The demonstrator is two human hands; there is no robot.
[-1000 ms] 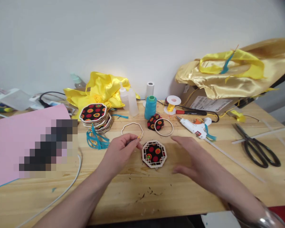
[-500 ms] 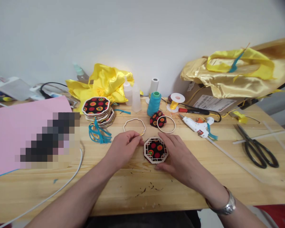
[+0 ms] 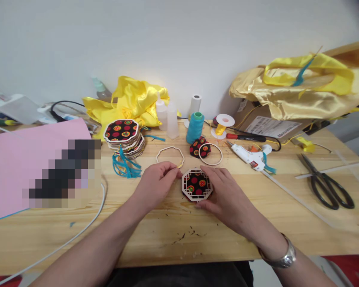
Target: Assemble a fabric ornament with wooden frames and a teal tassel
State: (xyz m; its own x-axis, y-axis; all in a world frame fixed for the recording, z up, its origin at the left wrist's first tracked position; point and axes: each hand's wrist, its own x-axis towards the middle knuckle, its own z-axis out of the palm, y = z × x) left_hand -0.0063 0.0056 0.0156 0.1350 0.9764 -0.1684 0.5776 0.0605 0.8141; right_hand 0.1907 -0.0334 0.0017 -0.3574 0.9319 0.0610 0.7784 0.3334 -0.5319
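Note:
An octagonal wooden lattice frame (image 3: 197, 184) with black, red-patterned fabric inside lies on the table in front of me. My right hand (image 3: 223, 191) grips its right side, thumb at the near edge and fingers at the far edge. At its left edge, my left hand (image 3: 161, 181) is closed in a pinch; whatever is between those fingertips is hidden. Just beyond the left fingers lies a thin wavy wooden ring (image 3: 170, 148). A round wooden ring (image 3: 221, 156) rests partly over a patterned fabric piece (image 3: 197, 147) behind the octagonal frame.
On the left stand a stack of fabric-covered panels (image 3: 121, 131), teal tassels (image 3: 125, 165) and a pink sheet (image 3: 38, 147). Behind are a teal thread cone (image 3: 195, 128) and plastic bottles (image 3: 172, 121). To the right lie a white glue gun (image 3: 245, 153) and black scissors (image 3: 323, 183).
The view has shifted slightly. Both hands keep nearly the same pose around the octagonal frame, and no object has visibly been moved.

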